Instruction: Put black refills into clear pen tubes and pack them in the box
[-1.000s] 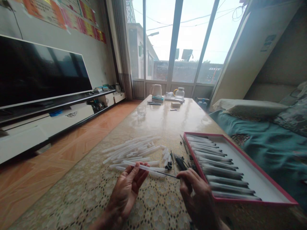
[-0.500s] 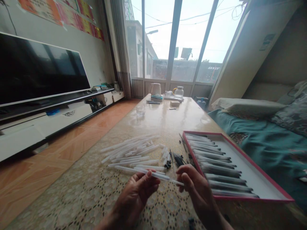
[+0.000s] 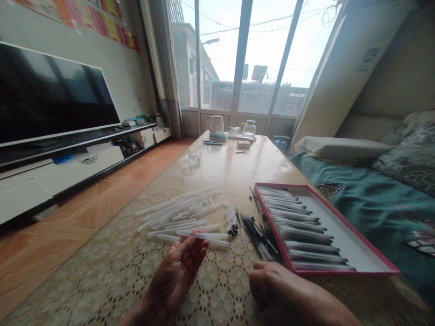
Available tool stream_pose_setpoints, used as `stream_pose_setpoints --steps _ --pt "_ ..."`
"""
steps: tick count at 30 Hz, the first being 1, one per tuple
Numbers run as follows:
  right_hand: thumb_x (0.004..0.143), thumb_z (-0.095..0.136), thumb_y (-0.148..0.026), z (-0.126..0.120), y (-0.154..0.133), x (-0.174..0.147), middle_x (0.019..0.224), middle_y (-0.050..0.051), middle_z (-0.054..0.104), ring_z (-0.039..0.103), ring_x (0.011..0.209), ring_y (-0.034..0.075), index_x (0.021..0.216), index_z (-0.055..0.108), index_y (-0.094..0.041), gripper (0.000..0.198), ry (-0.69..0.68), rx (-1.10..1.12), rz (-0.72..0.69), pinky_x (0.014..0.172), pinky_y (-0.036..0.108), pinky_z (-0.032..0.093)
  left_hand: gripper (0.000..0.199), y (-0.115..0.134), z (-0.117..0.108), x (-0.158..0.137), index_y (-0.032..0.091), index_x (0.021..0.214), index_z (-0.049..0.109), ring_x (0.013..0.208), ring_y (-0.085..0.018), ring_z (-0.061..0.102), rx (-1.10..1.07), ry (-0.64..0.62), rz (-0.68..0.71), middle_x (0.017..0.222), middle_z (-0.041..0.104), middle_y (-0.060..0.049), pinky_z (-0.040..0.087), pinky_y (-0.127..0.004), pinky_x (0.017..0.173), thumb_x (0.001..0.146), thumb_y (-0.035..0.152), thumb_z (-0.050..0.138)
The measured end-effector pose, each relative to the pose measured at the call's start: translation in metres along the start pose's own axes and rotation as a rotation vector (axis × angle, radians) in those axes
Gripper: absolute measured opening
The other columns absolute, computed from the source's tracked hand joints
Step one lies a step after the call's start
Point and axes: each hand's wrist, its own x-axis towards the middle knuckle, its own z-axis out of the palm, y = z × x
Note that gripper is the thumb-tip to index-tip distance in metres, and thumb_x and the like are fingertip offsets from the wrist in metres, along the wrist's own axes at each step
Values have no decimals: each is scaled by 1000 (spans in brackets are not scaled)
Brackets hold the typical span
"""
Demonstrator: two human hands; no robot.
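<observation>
My left hand [image 3: 181, 267] pinches a white translucent pen barrel [image 3: 210, 236] between thumb and fingers, above the lace-patterned tabletop. Just beyond it lies a loose pile of similar pen barrels [image 3: 180, 210]. My right hand [image 3: 277, 287] is low over the table, left of the tray's near corner, with its fingers curled in. Whatever those fingers hold, if anything, is hidden. Ahead of the right hand is a bunch of dark pen refills [image 3: 258, 233]. Small black caps [image 3: 233, 230] and clear pen caps [image 3: 228, 215] lie between the barrels and the refills.
A red-rimmed tray [image 3: 360, 246] on the right holds a row of pens with dark ends. A drinking glass [image 3: 194, 155], a small box [image 3: 243, 144] and a glass jug [image 3: 249, 128] stand farther along the table. A teal-covered sofa [image 3: 350, 190] runs alongside on the right.
My right hand has drawn away from the barrel, down and toward me, and its fingers have curled in. My left hand keeps its barrel. More of the refills now shows.
</observation>
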Motion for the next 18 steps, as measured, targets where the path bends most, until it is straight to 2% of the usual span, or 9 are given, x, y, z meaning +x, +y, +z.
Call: stream_pose_setpoints --steps 2,5,8,11,18 --pt "54 47 3 4 3 3 80 -3 51 47 73 9 69 47 -19 27 24 -23 -64 60 17 33 16 -1 -1 1 9 78 62 58 -13 69 22 1 -2 65 69 -6 58 -20 55 82 1 48" --pt "58 42 3 11 8 12 82 -2 50 47 75 11 76 48 -20 30 203 -89 -155 63 19 35 14 -3 -2 2 10 79 62 58 -13 69 54 -1 0 67 69 -6 58 -20 55 81 1 50" --pt "64 37 5 15 9 29 81 1 48 47 73 13 80 47 -20 31 437 -170 -93 64 23 37 14 -6 -3 2 10 78 62 59 -13 69 87 -1 7 68 70 -6 58 -20 56 80 1 52" --pt "71 33 5 14 12 48 79 2 49 49 66 13 74 47 -19 28 563 -196 -10 62 23 37 14 -8 -3 2 10 77 61 58 -13 68 118 -7 0 67 69 -6 58 -21 56 81 2 51" --pt "82 36 -4 6 32 62 85 5 58 56 80 17 86 57 -19 27 767 -165 -104 70 25 41 13 -7 -2 0 10 76 60 59 -13 68 150 -17 -1 66 68 -6 57 -21 57 82 4 51"
